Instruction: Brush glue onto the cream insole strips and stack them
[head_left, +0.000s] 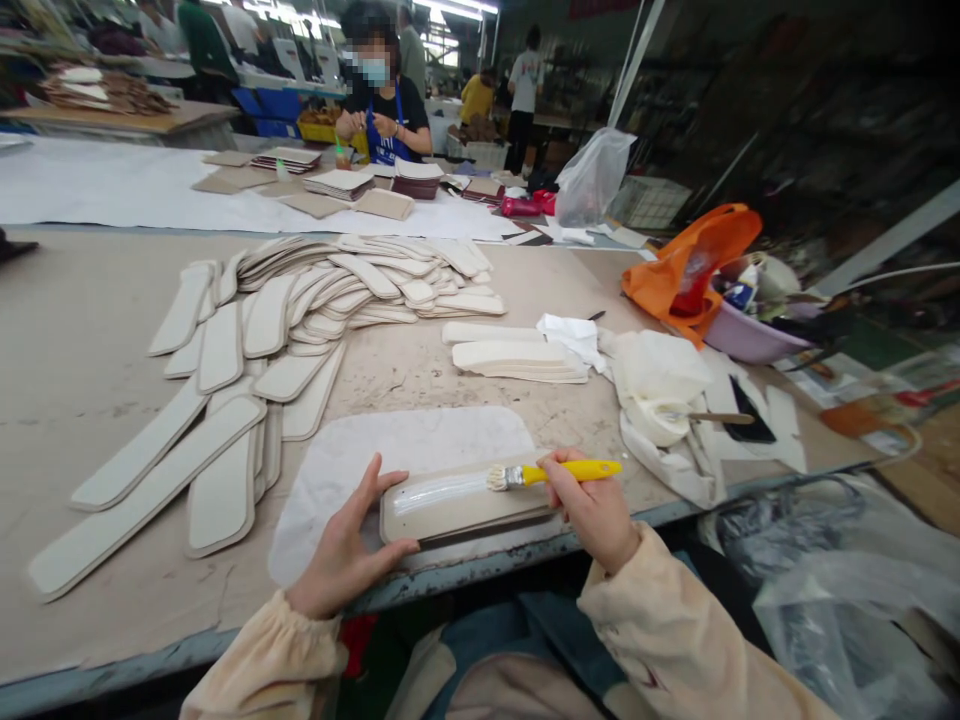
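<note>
A long cream panel point(450, 515) with rounded corners lies on a white sheet point(322, 500) at the table's near edge. A glossy wet streak runs along its upper face. My left hand point(352, 545) spans the panel's left end, thumb at the near edge and fingers at the far edge, steadying it. In my right hand point(592, 510) is a yellow-handled paintbrush point(536, 474), pinched near its ferrule. The pale bristles touch the panel's top, right of the streak.
To the left spreads a heap of similar cream panels point(221, 345). Beyond my hands lies a short stack of strips point(517, 360). On the right are a white bag-lined container point(660, 390) with a stick across it, an orange bag point(690, 270) and a lilac basin point(750, 335). A person sits opposite.
</note>
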